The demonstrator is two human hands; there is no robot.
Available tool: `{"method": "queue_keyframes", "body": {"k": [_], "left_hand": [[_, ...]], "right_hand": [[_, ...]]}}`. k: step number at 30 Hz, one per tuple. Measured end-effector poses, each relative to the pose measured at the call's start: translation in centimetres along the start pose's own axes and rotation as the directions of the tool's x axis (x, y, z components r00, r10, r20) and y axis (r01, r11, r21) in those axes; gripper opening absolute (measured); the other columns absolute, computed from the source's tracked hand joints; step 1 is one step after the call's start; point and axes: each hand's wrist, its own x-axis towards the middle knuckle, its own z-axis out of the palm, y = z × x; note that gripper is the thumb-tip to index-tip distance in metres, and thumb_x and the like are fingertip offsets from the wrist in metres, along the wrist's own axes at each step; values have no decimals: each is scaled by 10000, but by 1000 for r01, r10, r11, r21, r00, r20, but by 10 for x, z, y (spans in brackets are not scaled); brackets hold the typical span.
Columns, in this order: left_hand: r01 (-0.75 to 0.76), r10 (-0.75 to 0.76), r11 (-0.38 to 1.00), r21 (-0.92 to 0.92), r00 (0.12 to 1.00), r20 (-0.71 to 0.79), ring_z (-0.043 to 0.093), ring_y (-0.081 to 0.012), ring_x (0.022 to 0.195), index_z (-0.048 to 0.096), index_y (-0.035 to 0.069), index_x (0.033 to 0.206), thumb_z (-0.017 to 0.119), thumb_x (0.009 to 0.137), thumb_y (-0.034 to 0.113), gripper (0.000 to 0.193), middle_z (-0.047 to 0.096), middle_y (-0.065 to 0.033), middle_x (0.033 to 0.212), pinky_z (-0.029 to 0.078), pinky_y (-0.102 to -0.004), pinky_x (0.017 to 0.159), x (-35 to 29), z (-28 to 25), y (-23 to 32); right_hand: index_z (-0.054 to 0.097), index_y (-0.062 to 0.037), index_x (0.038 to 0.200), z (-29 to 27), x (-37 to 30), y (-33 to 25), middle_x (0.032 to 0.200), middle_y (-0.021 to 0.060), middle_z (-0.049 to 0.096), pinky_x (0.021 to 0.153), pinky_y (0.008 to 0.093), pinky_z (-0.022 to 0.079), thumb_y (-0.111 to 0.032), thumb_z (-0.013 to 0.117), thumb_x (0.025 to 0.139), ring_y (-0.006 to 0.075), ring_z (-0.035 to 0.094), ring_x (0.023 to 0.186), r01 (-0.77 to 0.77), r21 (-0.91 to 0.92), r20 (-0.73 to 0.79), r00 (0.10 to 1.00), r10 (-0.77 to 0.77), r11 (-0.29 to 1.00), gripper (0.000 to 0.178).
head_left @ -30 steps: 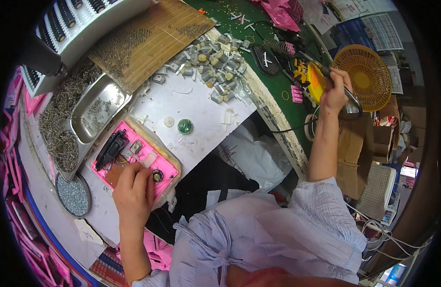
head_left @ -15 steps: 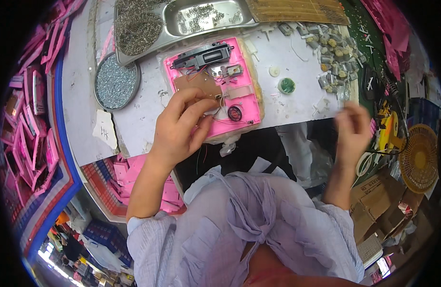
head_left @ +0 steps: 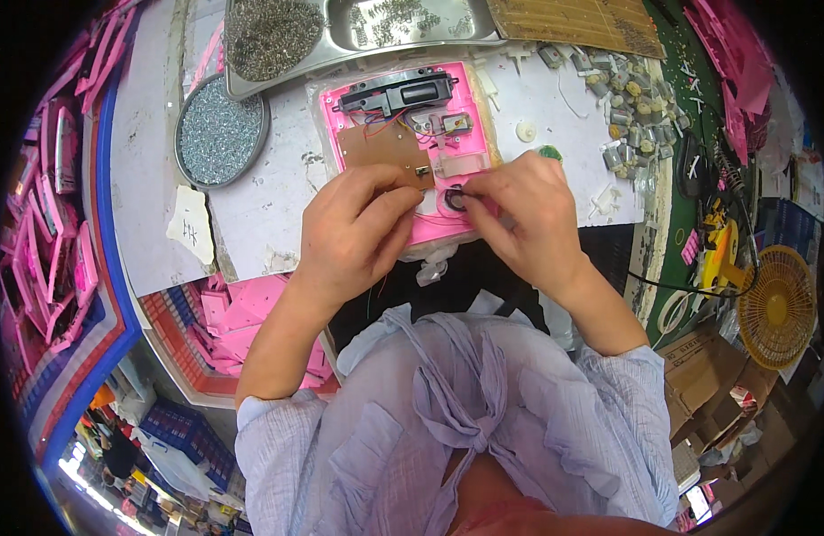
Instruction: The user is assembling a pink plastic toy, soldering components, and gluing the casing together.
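Note:
A pink plastic housing (head_left: 430, 230) lies on the table in front of me, fitted with electrical parts. My left hand (head_left: 358, 228) is at its lower left, thumb and fingertips pinched together beside the brown circuit board (head_left: 376, 147); what they hold is hidden, though thin wires run close by. With its fingertips, my right hand (head_left: 528, 214) grips the edge of a small round black speaker (head_left: 454, 198) at the housing's lower right. Above the board sit a long black mechanism (head_left: 403, 93) and a small silver motor (head_left: 456, 123) with coloured wires.
A round dish of small metal screws (head_left: 220, 134) stands at left, below a steel tray (head_left: 340, 64) of small metal parts. Several small motors (head_left: 631, 125) are heaped at right, near a green-topped container (head_left: 551, 153). Crates of pink parts (head_left: 242, 330) and a yellow fan (head_left: 776, 308) flank me.
My right hand has come in from the far right to the speaker. The housing and table now appear slightly higher and further right in the view; my left hand stays by the board.

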Motion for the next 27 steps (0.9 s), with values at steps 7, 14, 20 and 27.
{"method": "queue_keyframes", "body": {"k": [7,14,20,27], "left_hand": [[-43,44,998,51,999,-20,648,-271,844,706,76,1025,778,749,36,287,671,-66,1029,505,-389,706,11,6,-4],[-63,66,994,85,997,-33,638,-272,859,703,94,1011,778,774,68,250,664,-49,1028,472,-397,717,15,7,-12],[-40,44,995,95,998,-40,632,-267,856,711,97,994,782,776,85,230,660,-40,1014,461,-397,699,8,8,-12],[-95,90,992,89,994,54,632,-261,903,735,113,1045,779,775,117,274,652,-49,1034,465,-400,757,12,7,-10]], "right_hand": [[730,-109,935,-3,4,-2,934,20,658,815,407,417,-154,806,779,244,572,868,96,-100,16,995,-95,990,180],[737,-103,942,-3,9,-6,931,18,651,867,415,405,-163,795,786,231,581,911,185,-159,92,981,-172,970,178],[739,-107,944,0,9,-9,929,16,652,866,421,400,-151,790,788,228,586,912,158,-140,95,985,-146,978,170],[704,-86,1026,7,5,-9,916,26,656,852,423,386,-109,788,791,237,585,879,122,-103,30,992,-120,987,251]]}}
